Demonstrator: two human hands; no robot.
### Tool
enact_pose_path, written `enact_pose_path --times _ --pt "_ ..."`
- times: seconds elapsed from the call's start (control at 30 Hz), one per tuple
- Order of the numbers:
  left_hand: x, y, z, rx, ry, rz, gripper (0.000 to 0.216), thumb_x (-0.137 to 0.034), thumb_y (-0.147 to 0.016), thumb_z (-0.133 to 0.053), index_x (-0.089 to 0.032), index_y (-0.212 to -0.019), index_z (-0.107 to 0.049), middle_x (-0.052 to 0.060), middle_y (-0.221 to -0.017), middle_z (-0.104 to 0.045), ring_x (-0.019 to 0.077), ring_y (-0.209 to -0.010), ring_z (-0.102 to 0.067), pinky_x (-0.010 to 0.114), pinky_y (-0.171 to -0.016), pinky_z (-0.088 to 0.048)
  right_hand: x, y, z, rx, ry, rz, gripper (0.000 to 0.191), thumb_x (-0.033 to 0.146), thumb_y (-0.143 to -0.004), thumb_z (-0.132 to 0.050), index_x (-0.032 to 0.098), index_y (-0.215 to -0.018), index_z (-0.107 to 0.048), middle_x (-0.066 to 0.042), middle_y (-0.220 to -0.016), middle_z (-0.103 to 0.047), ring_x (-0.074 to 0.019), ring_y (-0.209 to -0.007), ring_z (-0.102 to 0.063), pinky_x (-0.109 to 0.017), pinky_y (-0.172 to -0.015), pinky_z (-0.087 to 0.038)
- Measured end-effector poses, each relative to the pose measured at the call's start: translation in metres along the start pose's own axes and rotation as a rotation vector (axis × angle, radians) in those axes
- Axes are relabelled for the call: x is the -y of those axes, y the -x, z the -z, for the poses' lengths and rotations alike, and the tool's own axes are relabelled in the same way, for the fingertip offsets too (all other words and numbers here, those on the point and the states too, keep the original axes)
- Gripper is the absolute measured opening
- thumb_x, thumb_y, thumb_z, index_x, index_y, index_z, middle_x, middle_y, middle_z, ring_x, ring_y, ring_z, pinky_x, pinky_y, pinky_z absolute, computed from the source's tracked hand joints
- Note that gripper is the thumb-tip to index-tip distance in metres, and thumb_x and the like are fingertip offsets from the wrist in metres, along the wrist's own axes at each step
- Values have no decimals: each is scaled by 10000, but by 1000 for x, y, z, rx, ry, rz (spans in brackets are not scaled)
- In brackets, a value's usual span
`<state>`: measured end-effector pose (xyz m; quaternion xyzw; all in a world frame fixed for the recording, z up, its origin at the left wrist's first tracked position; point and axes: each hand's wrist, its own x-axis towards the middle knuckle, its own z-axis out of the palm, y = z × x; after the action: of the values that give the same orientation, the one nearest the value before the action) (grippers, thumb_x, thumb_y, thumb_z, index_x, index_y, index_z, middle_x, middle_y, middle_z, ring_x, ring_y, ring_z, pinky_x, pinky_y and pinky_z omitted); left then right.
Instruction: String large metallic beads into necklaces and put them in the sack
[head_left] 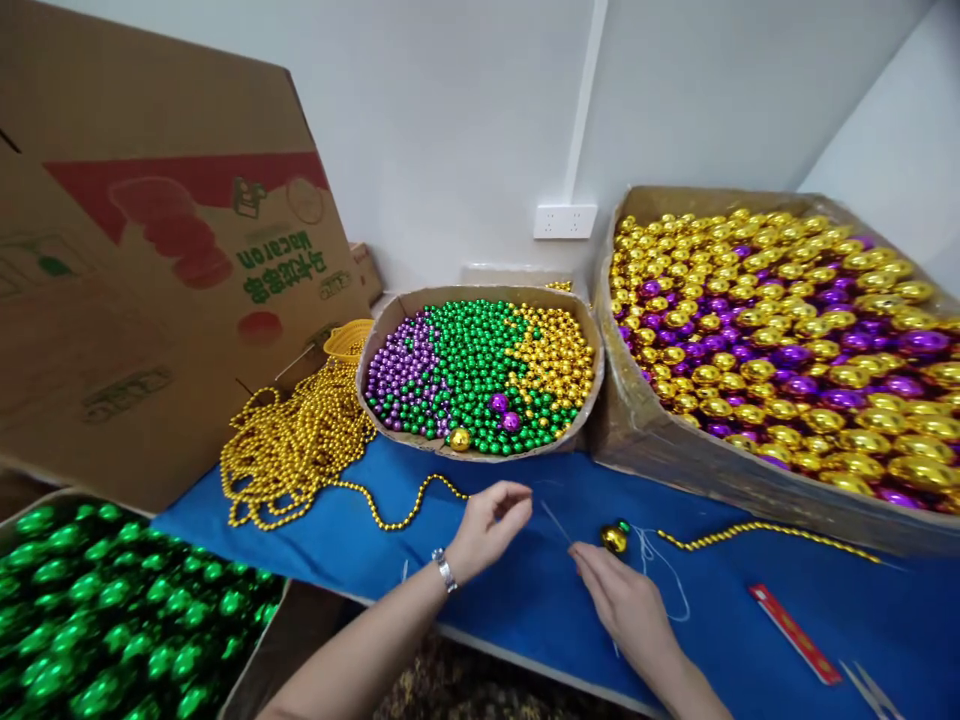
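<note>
Blue-covered, the counter (720,610) ran below a pale wall (465,130), a cardboard tray (412,441) of purple, green and gold beads (480,360) on its far side. The right hand (624,598) pinched a thin needle (555,522) between its fingertips, near a gold ball (613,539) and loose white thread (642,546). Half curled, the left hand (489,525) overlapped one end of a gold bead strand (390,526), any grip impossible to tell.

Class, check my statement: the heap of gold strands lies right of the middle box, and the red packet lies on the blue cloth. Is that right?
Not quite: the head view shows the heap left of the middle box.
</note>
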<state>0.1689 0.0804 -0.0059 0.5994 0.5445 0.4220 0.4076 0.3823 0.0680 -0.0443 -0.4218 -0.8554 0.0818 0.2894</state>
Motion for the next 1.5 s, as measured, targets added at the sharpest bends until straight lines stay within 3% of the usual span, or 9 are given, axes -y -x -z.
enact_pose_path --times 0.2,0.53,0.67,0.8,0.93,1.03,1.27,1.37,1.5 --pt "29 -26 7 38 -856 -120 232 -296 -830 -532 -167 -999 -625 140 -1106 -581 309 -1071 -462 461 -875 -403 -8 8 4 -33 37 -19 330 255 -948 -321 197 -1016 -638 -55 -914 -728 -138 -737 -705 -186 -606 -548" --pt "36 -16 11 10 -690 -85 113 -142 -727 -566 -185 -782 -656 106 -891 -641 268 -934 -529 428 -851 -392 -1 7 11 -83 129 88 349 267 -953 -321 187 -976 -659 -42 -863 -735 -145 -709 -708 -191 -586 -550" --pt "33 5 57 -148 -478 -9 117 -237 -758 -571 -187 -711 -665 41 -746 -667 169 -717 -596 283 -696 -465 -6 9 12 -124 79 113 331 291 -943 -348 202 -984 -665 -27 -885 -737 -152 -759 -709 -194 -620 -564" --pt "19 19 132 -409 -284 49 289 -402 -794 -537 -132 -759 -634 7 -547 -599 127 -478 -547 222 -458 -419 -7 13 8 -96 -25 62 338 326 -939 -352 215 -999 -666 -31 -930 -731 -148 -781 -708 -182 -631 -570" --pt "-7 11 202 -696 -167 -19 336 -458 -816 -499 -141 -876 -592 37 -746 -647 141 -635 -623 256 -595 -493 -3 12 3 -84 -82 47 324 335 -933 -370 211 -1026 -655 -37 -953 -726 -157 -802 -706 -185 -636 -574" --pt "-15 5 222 -823 -227 -170 254 -403 -782 -578 -159 -846 -608 52 -854 -658 172 -795 -630 295 -732 -496 1 8 0 -96 -100 66 306 325 -930 -384 210 -1030 -649 -36 -941 -728 -158 -784 -708 -191 -637 -576" --pt "46 38 170 -215 -706 -168 164 -232 -863 -458 -193 -783 -596 41 -816 -625 166 -795 -588 285 -742 -469 11 5 4 -72 -150 108 283 285 -923 -398 204 -1098 -605 -40 -945 -723 -146 -768 -708 -184 -646 -571" --pt "65 56 149 -117 -756 -142 180 -195 -849 -467 -197 -741 -612 50 -783 -617 183 -792 -579 307 -762 -459 9 5 3 -50 -184 120 298 275 -929 -367 206 -1130 -574 -44 -944 -722 -134 -742 -709 -175 -647 -567" --pt "66 80 151 -109 -811 -58 156 -259 -831 -534 -242 -940 -644 62 -1060 -621 197 -975 -569 312 -877 -436 -7 16 -2 1 -216 14 301 345 -915 -375 263 -1124 -574 -13 -835 -737 -147 -633 -708 -173 -527 -564"
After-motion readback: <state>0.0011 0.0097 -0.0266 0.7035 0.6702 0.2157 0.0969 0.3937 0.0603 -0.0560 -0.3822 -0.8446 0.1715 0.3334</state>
